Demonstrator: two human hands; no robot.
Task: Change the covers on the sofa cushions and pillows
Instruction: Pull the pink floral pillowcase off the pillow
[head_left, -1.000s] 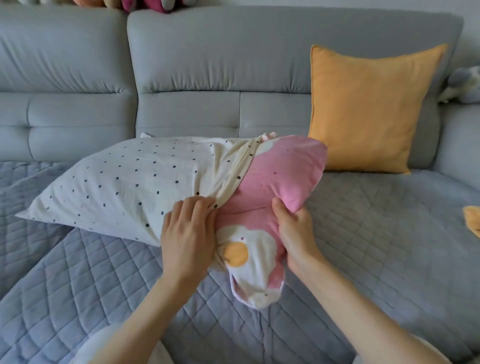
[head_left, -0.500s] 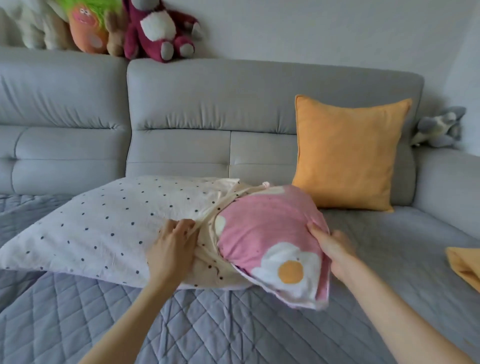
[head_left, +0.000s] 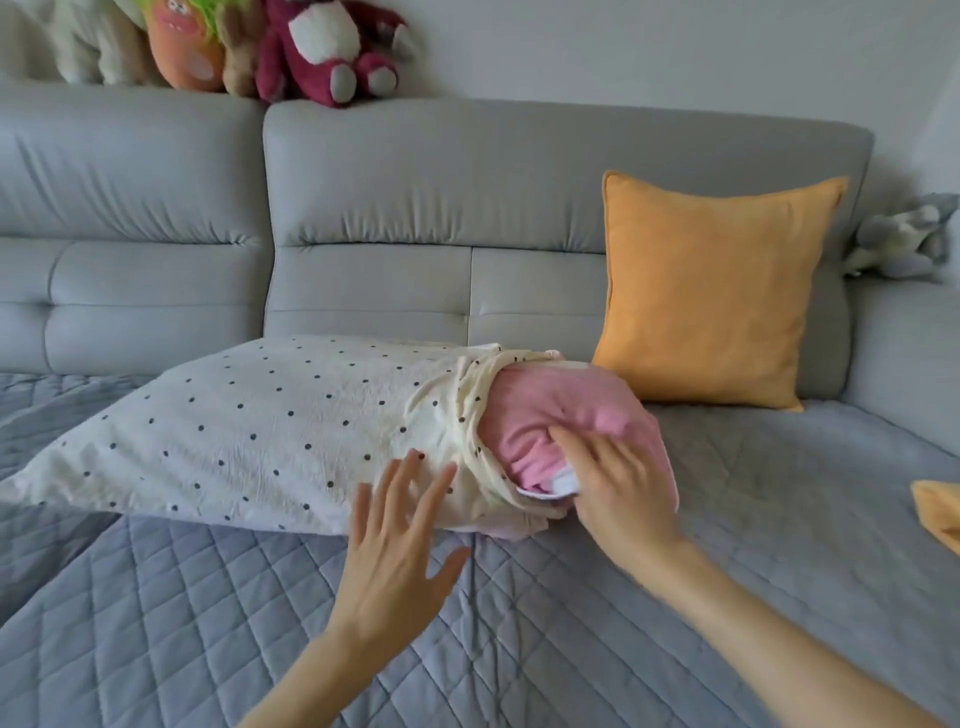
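Pillow (head_left: 566, 421) sits mid-frame, mostly inside dotted cover (head_left: 249, 431) — pink end not yet in. Right hand (head_left: 613, 488) presses it inward, fingers straight; left hand (head_left: 395, 551) hovers spread, holding nothing. Orange cushion (head_left: 711, 291), upper right, looks finished — closing the cover remains.

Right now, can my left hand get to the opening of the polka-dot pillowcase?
Probably yes. The left hand is open beside the polka-dot pillowcase opening, with nothing between; the right hand only presses the pink pillow.

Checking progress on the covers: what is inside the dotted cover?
A pink pillow sticks out of the dotted cover at its open end, pressed by the right hand. The rest is hidden.
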